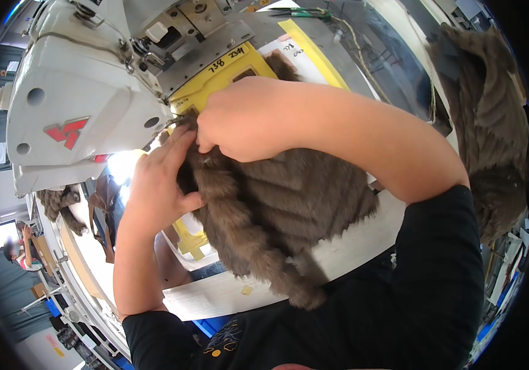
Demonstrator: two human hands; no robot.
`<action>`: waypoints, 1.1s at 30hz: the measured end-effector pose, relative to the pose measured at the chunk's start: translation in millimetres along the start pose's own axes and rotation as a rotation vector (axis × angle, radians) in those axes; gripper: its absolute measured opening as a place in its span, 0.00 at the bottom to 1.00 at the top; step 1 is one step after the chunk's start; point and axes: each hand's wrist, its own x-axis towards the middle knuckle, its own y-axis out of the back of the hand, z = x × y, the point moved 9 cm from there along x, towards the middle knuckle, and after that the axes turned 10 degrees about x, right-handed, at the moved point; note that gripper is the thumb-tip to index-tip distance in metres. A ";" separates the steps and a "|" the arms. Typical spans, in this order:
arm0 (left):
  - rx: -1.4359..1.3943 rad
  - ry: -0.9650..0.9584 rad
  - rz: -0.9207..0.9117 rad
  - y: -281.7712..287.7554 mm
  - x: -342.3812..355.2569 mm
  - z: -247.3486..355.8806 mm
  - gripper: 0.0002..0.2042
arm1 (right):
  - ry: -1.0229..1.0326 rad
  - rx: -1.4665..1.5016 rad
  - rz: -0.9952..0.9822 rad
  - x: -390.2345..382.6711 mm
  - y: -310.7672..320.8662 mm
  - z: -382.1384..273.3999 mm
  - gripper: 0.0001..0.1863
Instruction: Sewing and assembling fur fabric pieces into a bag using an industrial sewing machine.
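Observation:
A large brown fur piece point(301, 191) with ridged rows lies before me, its far end under the head of a white sewing machine point(85, 105). A thicker fluffy fur strip point(233, 216) runs along its left side toward my body. My right hand point(233, 120) is closed, with bent fingers pinching the fur near the needle area. Beside it, my left hand point(162, 179) rests on the left edge of the fur with its fingers stretched forward and its thumb apart. Both hands nearly meet by the machine head. The needle itself is hidden.
Behind the fur lie a yellow template point(218, 71) with handwriting and a yellow strip point(313, 52). Green-handled scissors point(295, 12) lie at the back. More brown fur point(486, 123) hangs at the right. A white table edge point(227, 299) runs in front. A person point(24, 253) is far left.

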 end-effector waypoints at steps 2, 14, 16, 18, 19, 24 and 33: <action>-0.018 -0.012 -0.006 1.3 3.3 3.5 0.46 | -0.003 -0.059 -0.036 -1.0 -1.0 -0.9 0.20; 0.062 0.093 0.021 5.6 -11.9 -0.7 0.45 | 0.085 -0.045 -0.012 4.6 -4.1 -4.7 0.23; 0.071 0.079 0.011 0.7 -10.5 8.0 0.48 | 0.072 -0.033 -0.029 3.6 -8.7 6.8 0.24; 0.116 0.129 0.016 3.2 -20.2 14.8 0.50 | 0.127 0.015 0.017 7.9 -9.6 11.4 0.24; 0.159 0.161 0.027 3.1 -23.3 20.1 0.50 | 0.098 0.019 0.000 7.8 -11.2 12.7 0.23; 0.353 -0.106 0.222 30.0 -54.5 97.9 0.37 | 0.121 -0.037 0.027 5.1 -16.8 12.4 0.23; 0.084 -0.165 0.555 40.1 -128.9 99.6 0.17 | 0.157 -0.036 0.096 11.0 -11.8 4.9 0.23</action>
